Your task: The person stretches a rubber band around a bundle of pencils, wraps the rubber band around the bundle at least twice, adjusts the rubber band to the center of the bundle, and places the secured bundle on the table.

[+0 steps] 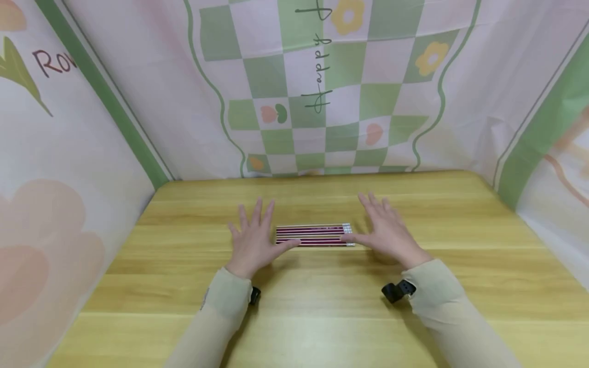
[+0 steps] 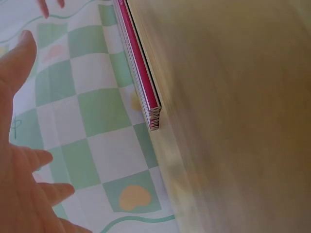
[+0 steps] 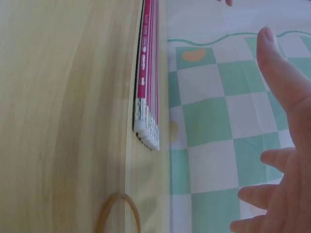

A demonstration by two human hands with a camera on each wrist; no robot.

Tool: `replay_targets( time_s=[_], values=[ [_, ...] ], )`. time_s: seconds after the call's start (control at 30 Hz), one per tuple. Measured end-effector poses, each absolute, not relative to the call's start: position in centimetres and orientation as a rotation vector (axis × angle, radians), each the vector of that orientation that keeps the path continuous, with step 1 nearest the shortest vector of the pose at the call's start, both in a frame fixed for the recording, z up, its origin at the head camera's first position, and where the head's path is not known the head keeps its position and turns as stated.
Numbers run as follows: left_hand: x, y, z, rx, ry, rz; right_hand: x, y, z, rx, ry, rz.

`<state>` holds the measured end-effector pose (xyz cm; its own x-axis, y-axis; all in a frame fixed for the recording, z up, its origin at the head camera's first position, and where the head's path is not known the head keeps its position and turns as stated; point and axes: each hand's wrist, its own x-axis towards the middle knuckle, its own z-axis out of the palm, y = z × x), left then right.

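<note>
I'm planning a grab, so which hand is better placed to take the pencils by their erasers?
Probably the right hand: it's empty and hovers beside the white erasers of the pencils. The left hand is by their opposite ends.

Softly shiny wood-grain tabletop [image 1: 322, 327], smooth painted pencils [image 3: 146, 58] with metallic ferrules [image 3: 141, 110], matt cloth sleeves [image 1: 455, 314], fabric backdrop [image 1: 377, 61].

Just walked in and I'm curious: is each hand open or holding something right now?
Left hand: open, fingers spread, holding nothing.
Right hand: open, holding none of the pencils.
</note>
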<state>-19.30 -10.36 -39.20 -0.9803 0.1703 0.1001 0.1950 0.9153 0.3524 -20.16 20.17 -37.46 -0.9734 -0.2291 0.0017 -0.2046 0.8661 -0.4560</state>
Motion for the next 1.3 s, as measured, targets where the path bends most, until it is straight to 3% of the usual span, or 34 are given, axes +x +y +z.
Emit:
replay_targets(
  time_s=[0.57,1.3],
  values=[
    [-21.3,-10.1,-39.9,-0.548,-2.996,-0.767,-21.0,19.7,-39.1,-0.450,2.806,-0.951],
    [-23.3,-10.5,-40.5,-0.494,-3.098,-1.247,-22.6,18.7,-40.3,-0.426,2.693,-1.022]
  ],
)
